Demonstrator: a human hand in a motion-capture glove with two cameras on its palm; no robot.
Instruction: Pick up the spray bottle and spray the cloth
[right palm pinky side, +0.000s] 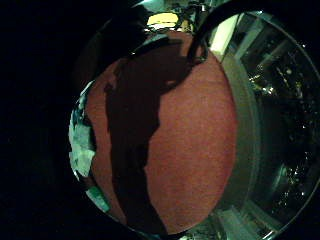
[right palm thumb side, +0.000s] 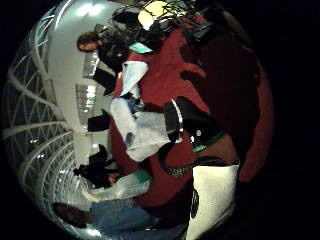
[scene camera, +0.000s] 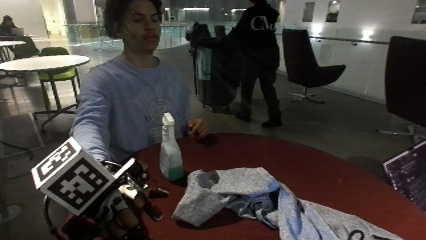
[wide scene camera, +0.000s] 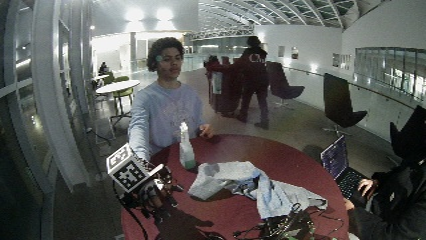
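Table (scene camera: 319, 170): red, round. Cloth (scene camera: 253, 197): soft, rumpled, just beside fingers (scene camera: 126, 212). Spray bottle (scene camera: 170, 150): upright, beyond the fingers, untouched; looks light, rigid, maybe slick; take it at the neck. Right hand (scene camera: 120, 210) grasps nothing, fingers relaxed.

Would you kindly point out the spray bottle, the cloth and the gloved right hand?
spray bottle (scene camera: 170, 155): outside view, bottle body.
cloth (scene camera: 229, 192): outside view, grey folds.
right hand (scene camera: 123, 210): outside view, gloved fingers.
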